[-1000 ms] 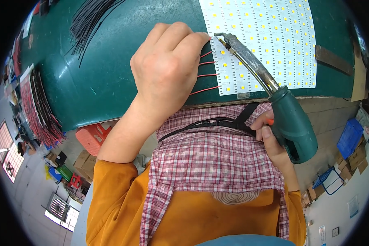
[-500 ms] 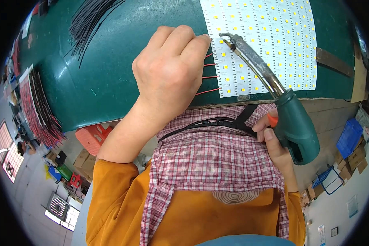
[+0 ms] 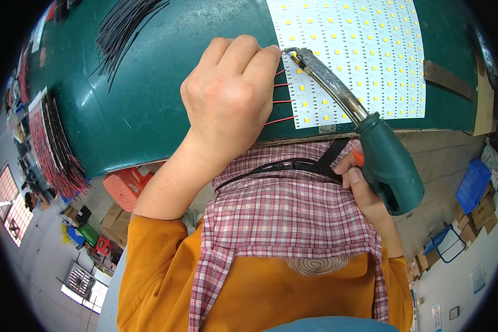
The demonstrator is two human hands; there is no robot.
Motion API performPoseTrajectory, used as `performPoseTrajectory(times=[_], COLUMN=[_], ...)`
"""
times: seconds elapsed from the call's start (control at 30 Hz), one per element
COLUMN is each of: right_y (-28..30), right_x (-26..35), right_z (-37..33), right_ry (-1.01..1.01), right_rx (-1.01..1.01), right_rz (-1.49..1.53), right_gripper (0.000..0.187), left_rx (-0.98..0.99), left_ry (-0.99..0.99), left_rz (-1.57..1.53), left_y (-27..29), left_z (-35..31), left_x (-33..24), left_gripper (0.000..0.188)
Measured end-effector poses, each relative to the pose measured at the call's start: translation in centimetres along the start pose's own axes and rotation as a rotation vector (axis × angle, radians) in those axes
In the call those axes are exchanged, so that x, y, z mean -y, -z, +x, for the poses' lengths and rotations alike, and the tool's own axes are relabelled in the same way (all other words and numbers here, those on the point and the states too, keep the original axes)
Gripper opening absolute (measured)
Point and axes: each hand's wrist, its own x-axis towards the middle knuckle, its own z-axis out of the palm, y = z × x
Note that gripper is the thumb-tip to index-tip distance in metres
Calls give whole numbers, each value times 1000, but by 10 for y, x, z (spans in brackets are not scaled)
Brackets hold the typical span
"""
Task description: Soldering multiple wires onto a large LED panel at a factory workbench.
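My left hand (image 3: 227, 91) is closed in a pinch at the left edge of a white LED board (image 3: 351, 66) dotted with yellow LEDs. A bit of red wire (image 3: 283, 52) shows at the fingertips; the hand hides the rest. Below the pinch, several red wires (image 3: 282, 102) run from the board's edge under the hand. In my right hand (image 3: 364, 185) is a green-handled soldering gun (image 3: 393, 166) with an orange trigger. Its dark, bent tip (image 3: 289, 51) reaches the board's edge beside my left fingertips. Whether the tip touches the wire is hard to see.
A bundle of black wires (image 3: 128, 33) lies at the far left of the green tabletop (image 3: 166, 50). Red and black wires (image 3: 55, 146) hang over the table's left edge. A flat brown bar (image 3: 448, 81) lies right of the board. An orange-red stool (image 3: 124, 187) stands under the table.
The soldering gun has moved left, bringing its tip from over the board to the edge by my left fingertips. My left hand has hardly moved.
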Motion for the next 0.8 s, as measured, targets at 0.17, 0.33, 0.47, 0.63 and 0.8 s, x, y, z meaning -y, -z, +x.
performPoseTrajectory(times=[0.17,0.33,0.47,0.63,0.8], right_y=[-1,4,4,6,11], right_x=[3,3,-1,0,-3], right_z=[0,-3,-4,-5,-8], right_ry=[-27,16,90,90,106], right_rx=[-3,-37,24,29,47], right_rz=[-50,26,-11,-27,-48], right_gripper=[14,26,35,36,36], left_rx=[-8,7,3,-13,-148], left_ry=[3,3,-4,3,50], left_rz=[30,18,26,-28,-159], left_y=[-1,1,1,-2,17], left_z=[0,0,0,0,1], left_x=[-2,-2,-1,5,13], left_gripper=[17,16,17,14,19])
